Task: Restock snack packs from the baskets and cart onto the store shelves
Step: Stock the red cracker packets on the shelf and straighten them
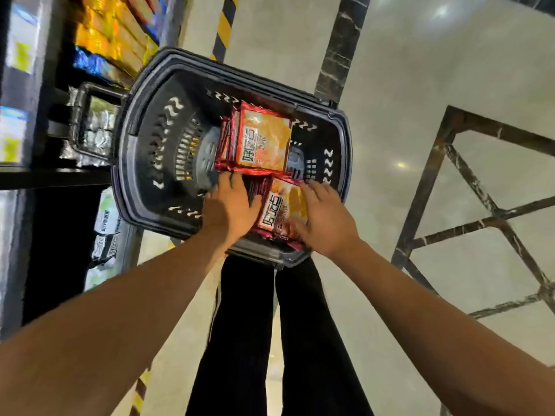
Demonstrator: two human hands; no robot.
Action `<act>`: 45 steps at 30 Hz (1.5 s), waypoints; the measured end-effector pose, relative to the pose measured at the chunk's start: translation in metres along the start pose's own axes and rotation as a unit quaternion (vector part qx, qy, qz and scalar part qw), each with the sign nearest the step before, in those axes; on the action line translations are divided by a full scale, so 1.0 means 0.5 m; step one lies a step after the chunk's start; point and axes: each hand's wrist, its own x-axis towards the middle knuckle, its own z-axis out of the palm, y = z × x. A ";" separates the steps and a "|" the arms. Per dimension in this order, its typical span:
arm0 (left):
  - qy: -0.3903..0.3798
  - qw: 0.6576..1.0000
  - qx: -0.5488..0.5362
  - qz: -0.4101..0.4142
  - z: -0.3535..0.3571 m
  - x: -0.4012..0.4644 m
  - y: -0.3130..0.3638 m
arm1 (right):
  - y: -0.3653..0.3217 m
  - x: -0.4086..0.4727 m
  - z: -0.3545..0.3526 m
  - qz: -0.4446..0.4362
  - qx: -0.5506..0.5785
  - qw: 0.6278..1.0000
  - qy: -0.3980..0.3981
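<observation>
One dark plastic basket [141, 139] on the floor. Inside it, two groups of red-and-orange snack packs: far stack [262, 142], near stack [283, 211]; packs per stack cannot be counted, edges overlap. Two hands in the basket: left hand [231, 205], right hand [326, 217]. One shelf unit [54, 175] at left, stocked packs too blurred to count

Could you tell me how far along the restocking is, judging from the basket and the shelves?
Done: the shelves at left already hold yellow packs. In hand: the left hand and right hand reach into the dark basket, bracketing the near stack of red-and-orange snack packs. Left: that stack and the far stack are both still in the basket.
</observation>
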 end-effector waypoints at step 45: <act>0.064 0.529 -0.824 -0.193 -0.500 -0.418 0.057 | -0.121 -0.368 -0.403 0.079 0.526 0.827 0.183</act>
